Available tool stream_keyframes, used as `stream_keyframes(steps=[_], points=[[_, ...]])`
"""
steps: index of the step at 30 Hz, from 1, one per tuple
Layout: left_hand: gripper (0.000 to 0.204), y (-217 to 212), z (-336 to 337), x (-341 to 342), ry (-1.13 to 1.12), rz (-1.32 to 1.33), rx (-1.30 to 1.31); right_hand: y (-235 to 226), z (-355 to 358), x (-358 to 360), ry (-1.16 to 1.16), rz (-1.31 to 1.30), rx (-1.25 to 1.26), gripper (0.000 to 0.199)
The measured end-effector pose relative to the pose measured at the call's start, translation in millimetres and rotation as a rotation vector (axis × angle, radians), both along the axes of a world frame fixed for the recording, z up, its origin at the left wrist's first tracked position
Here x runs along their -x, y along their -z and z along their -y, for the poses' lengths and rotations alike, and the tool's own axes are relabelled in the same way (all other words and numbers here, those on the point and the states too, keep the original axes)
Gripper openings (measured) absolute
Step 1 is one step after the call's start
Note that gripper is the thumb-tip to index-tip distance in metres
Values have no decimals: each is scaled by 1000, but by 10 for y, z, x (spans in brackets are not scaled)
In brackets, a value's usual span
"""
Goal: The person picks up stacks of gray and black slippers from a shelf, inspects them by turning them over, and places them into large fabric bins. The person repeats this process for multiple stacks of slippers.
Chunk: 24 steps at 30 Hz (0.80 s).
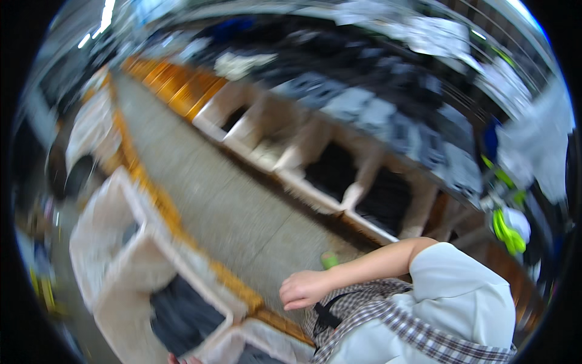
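My right hand (303, 290) hangs over the aisle in front of my checked apron (388, 315), its fingers loosely curled with nothing seen in them. Only a few fingertips of my left hand (182, 359) show at the lower edge. They are beside a white-lined bin (130, 267) holding dark grey cloth (185, 312); whether they touch it is unclear. Another lined bin (260, 340), also with grey cloth, stands next to it, nearer to my body. Motion smears much of the picture.
Across the grey floor (230, 200) runs a row of lined bins (309, 182), some with black cloth (385, 200). Orange bins (176, 88) stand farther back. Folded blue-grey garments (364, 112) lie behind the row. A green object (329, 259) is on the floor near me.
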<state>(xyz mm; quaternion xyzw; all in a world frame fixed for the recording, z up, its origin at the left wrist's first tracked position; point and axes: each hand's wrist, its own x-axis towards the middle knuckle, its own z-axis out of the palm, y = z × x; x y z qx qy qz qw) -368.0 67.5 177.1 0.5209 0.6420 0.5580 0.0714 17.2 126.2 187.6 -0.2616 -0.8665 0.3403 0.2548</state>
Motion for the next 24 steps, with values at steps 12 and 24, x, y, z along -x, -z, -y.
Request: stream_keyframes(steps=[12,24], points=[[64,-684,-1837,-3727,1040,-685,159,-1072,-419,-4959,1509,-719,-302,20],[71,-410,-2601,-5276,1229,-879,393,71,-1013,-9199,2137,-1422,359,39]])
